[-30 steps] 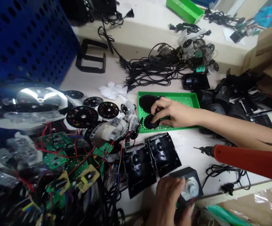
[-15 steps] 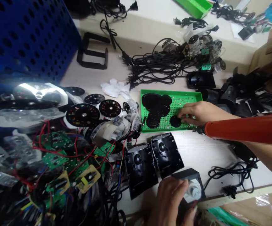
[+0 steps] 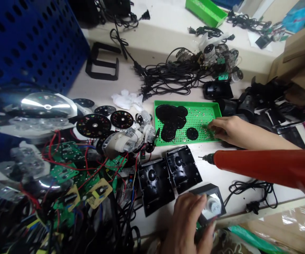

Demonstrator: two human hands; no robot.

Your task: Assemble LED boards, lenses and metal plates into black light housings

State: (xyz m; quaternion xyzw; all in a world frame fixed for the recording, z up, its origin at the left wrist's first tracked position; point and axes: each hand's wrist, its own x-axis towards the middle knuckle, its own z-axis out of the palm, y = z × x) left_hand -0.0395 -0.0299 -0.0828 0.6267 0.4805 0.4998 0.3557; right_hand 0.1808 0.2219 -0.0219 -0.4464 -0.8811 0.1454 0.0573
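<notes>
My left hand (image 3: 188,220) grips the near side of a black plastic housing (image 3: 203,190) at the front edge of the table. A white round motor-like part (image 3: 213,205) sits in it, between thumb and fingers. My right hand (image 3: 227,129) reaches into the right end of a green perforated tray (image 3: 202,105), its fingertips pinched together among small screws; whatever is between them is too small to make out. Black discs (image 3: 171,114) lie stacked in the tray's left half, and a single disc (image 3: 192,133) lies apart. A red electric screwdriver (image 3: 258,167) extends below my right forearm, its bit pointing left.
Two open black housings (image 3: 156,185) lie beside the tray. Circuit boards (image 3: 62,155), red wires and patterned discs (image 3: 94,125) crowd the left, before a blue perforated crate (image 3: 33,42). Black power cords (image 3: 168,76) lie behind the tray. Cardboard boxes (image 3: 300,53) stand at right.
My right hand has moved right within the tray, away from the single disc to the screws. The screwdriver's tip has shifted left and down. My left hand still holds the housing.
</notes>
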